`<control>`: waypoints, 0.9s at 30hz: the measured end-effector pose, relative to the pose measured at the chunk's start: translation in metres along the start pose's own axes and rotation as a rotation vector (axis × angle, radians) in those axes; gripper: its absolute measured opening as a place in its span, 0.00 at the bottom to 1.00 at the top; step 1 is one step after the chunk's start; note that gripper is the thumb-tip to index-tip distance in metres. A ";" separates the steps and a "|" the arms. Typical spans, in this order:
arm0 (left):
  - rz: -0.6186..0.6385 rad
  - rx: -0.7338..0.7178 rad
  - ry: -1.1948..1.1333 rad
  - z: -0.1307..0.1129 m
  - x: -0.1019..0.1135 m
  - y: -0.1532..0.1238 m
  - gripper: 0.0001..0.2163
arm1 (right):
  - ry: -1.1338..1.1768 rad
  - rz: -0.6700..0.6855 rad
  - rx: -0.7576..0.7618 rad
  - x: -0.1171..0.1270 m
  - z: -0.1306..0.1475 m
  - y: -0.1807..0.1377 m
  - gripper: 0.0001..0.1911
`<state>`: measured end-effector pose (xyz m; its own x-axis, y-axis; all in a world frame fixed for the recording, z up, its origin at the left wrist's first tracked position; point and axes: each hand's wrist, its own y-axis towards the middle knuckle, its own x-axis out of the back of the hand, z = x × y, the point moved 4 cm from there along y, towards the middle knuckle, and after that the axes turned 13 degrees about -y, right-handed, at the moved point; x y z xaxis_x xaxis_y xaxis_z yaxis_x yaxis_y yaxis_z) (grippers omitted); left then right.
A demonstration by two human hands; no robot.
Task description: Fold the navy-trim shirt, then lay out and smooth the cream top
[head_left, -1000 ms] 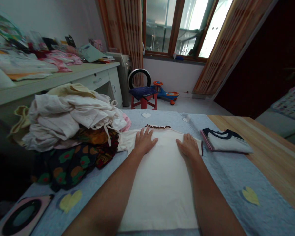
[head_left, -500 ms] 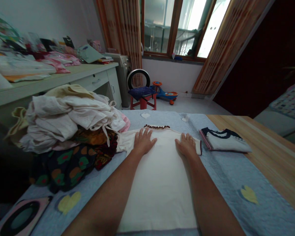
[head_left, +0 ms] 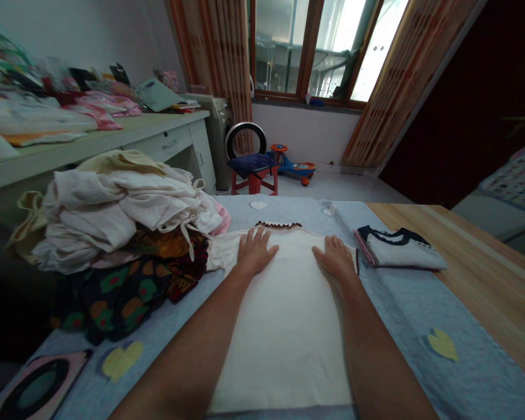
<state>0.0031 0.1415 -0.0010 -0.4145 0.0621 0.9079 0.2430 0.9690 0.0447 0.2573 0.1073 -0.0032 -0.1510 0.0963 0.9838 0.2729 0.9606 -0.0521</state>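
Cream top (head_left: 284,326) pressed flat on the desk (head_left: 485,274).

The top is spread on a blue quilt (head_left: 402,315) covering the desk, between a clothes pile (head_left: 114,216) and a folded shirt (head_left: 402,248). The left hand (head_left: 254,252) and right hand (head_left: 336,258) are laid palm-down near its frilled neckline, fingers apart and flat, nothing gripped. The fabric is judged thin, light and limp, easily slid or wrinkled. It is best pinched at the shoulders or hem corners.
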 end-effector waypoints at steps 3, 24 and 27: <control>0.006 0.004 0.001 0.001 -0.001 0.000 0.30 | -0.007 -0.012 0.006 -0.002 -0.001 0.001 0.38; -0.011 -0.011 0.020 0.002 -0.003 0.002 0.30 | 0.005 -0.172 -0.080 0.013 0.016 -0.006 0.35; -0.005 -0.010 0.024 0.002 -0.003 0.002 0.30 | 0.051 -0.179 0.128 0.012 0.035 -0.006 0.34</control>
<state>0.0028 0.1437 -0.0050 -0.3946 0.0514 0.9174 0.2499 0.9668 0.0533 0.2208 0.1113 0.0027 -0.1374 -0.0893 0.9865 0.1224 0.9868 0.1063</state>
